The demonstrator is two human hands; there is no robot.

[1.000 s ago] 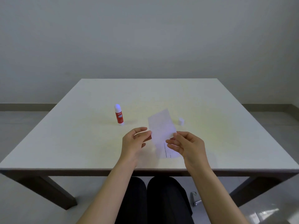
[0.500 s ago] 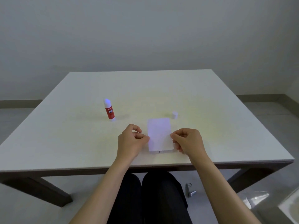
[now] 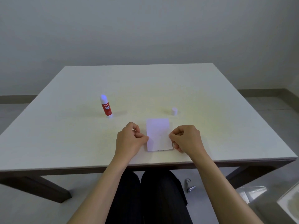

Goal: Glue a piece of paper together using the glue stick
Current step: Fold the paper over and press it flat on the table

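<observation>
Head view, paper (image 3: 159, 135) flat between left hand (image 3: 129, 141), right hand (image 3: 187, 139)

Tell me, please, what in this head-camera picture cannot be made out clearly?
- Whether the paper is glued shut: the folded layers hide any glue.
- The print along its near edge: too small.
- The small text on the glue stick: too small.
- Fingertips of left hand and right hand: curled under.
- The metal object on the floor: too small to identify.
</observation>
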